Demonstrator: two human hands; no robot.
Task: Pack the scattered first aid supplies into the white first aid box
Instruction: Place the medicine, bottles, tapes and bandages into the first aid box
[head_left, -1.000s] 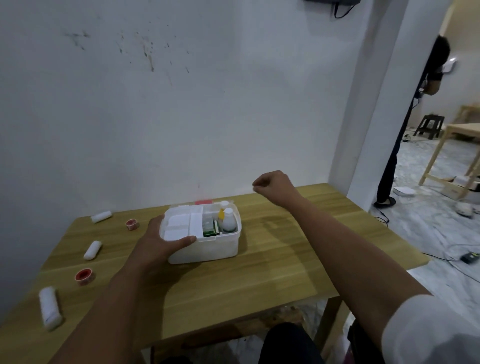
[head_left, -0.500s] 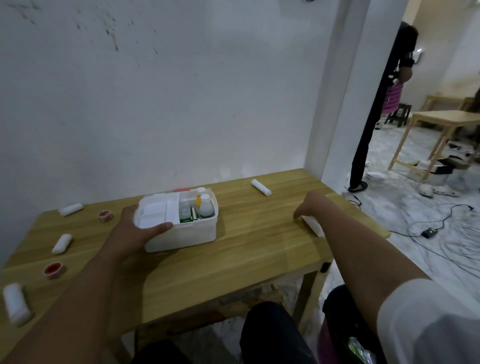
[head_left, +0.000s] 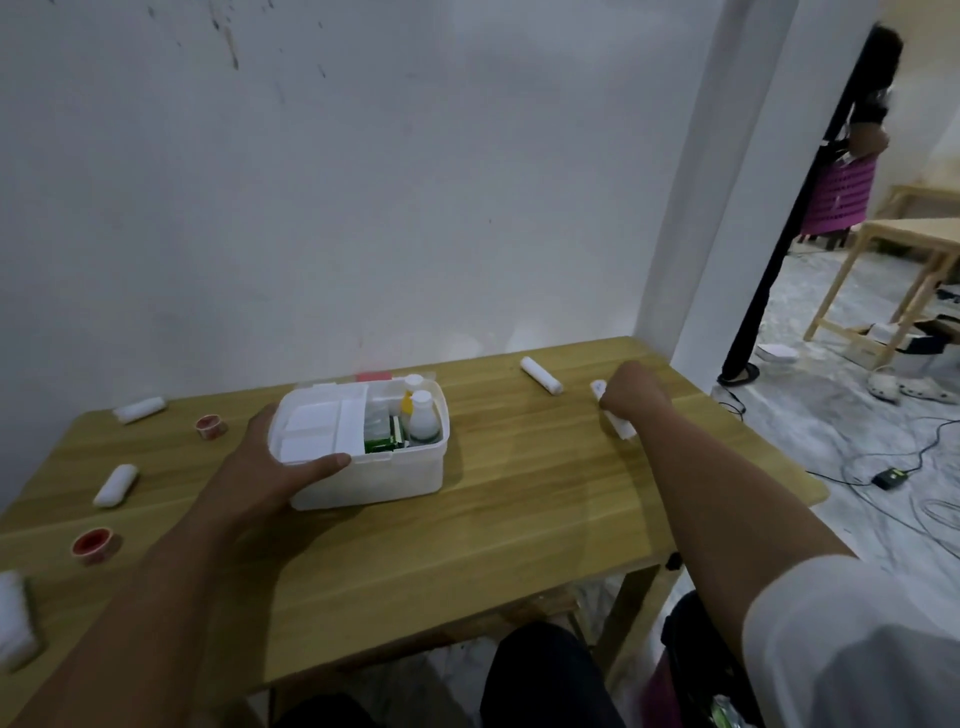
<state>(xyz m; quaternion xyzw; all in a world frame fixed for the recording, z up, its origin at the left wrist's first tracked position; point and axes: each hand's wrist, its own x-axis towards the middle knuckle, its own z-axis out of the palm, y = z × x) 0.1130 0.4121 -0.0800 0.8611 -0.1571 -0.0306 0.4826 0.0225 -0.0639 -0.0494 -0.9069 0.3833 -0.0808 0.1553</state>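
Your left hand (head_left: 270, 467) steadies box (head_left: 363, 447); right hand (head_left: 631, 397) clenched on roll (head_left: 621, 423) at 3 o'clock. Next: lift, carry to box.

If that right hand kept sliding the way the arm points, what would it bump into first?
Probably nothing on the table: the right hand, closed on a white roll, points toward the far edge of the table and the wall. The other roll lies left of that line.
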